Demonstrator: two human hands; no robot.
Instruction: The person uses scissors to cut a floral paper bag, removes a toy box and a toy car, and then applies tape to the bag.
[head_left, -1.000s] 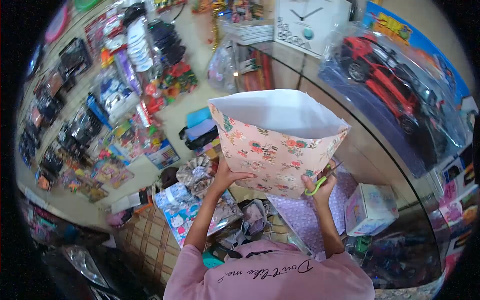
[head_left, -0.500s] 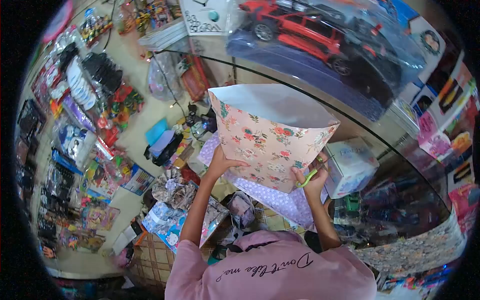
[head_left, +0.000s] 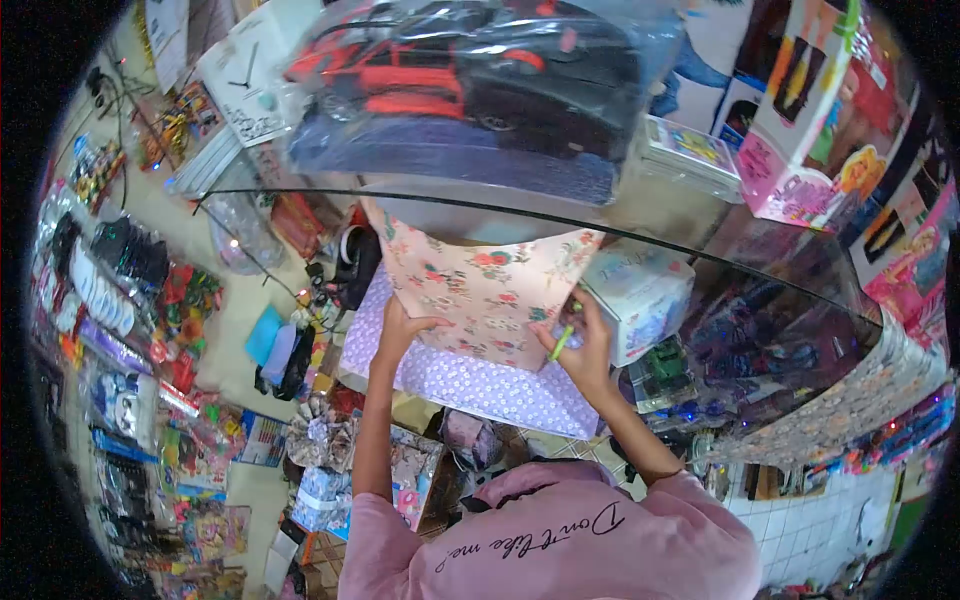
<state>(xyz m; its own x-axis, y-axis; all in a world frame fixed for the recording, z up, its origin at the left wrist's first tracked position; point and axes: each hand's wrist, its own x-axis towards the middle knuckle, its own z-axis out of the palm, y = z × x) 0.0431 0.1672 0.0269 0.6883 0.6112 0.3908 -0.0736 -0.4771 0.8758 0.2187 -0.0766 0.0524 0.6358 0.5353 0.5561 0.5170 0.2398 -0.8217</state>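
Note:
A sheet of pink floral wrapping paper [head_left: 480, 295] is bent upward in front of me, its pale inner side facing away under the glass edge. My left hand [head_left: 403, 330] grips its left side, thumb lying over the printed face. On the lower right, my right hand [head_left: 585, 345] holds green-handled scissors [head_left: 562, 343] and touches the paper too; the blades are hard to make out. Beneath both hands lies purple paper with small white flowers [head_left: 480, 395]. A white printed box [head_left: 640, 305] stands just right of my right hand.
Above the paper runs a glass counter edge [head_left: 500, 210], with a plastic-wrapped red toy car [head_left: 410, 90] on top. A white clock [head_left: 255, 80] stands at the upper left. Packaged goods [head_left: 130, 300] crowd the left side. A pink doll box [head_left: 800, 180] is at right.
My view has turned, so the toy car and counter appear further left. The floral paper has moved forward, its far edge now beneath the glass. Both hands keep their hold.

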